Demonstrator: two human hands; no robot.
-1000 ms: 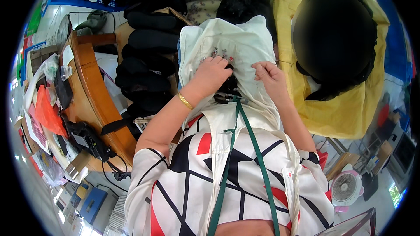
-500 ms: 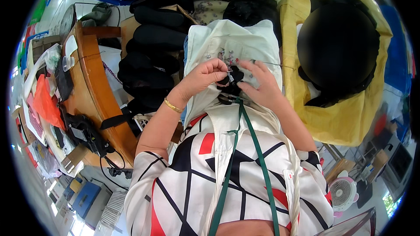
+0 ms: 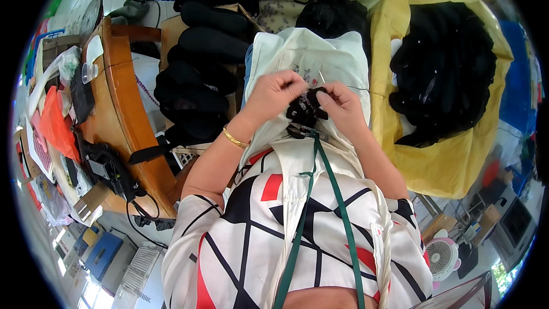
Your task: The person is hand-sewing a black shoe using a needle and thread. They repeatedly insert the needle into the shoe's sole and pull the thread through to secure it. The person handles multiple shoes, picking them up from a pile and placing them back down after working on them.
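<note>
My left hand [image 3: 279,96] is closed in a pinch above a small black cloth piece [image 3: 302,112] dotted with pale beads or stones. What its fingertips grip is too small to make out. Thumb and fingers of my right hand [image 3: 343,106] close on the right edge of that cloth piece. A thin needle [image 3: 322,76] sticks up by the right fingertips. Beneath both hands a white cloth [image 3: 263,57] covers my lap, with several small red and purple beads [image 3: 309,74] lying on it beyond the fingers.
Black shoe-shaped items [image 3: 211,44] are piled on the left, beside a curved wooden table [image 3: 123,109]. A yellow sack [image 3: 423,166] full of black pieces stands to the right. Green straps [image 3: 337,194] hang down my front; a small fan [image 3: 443,256] is at the lower right.
My right hand has moved in and closed on the black cloth piece, where its fingers were spread before. The left hand has shifted slightly upward. The needle has come into view.
</note>
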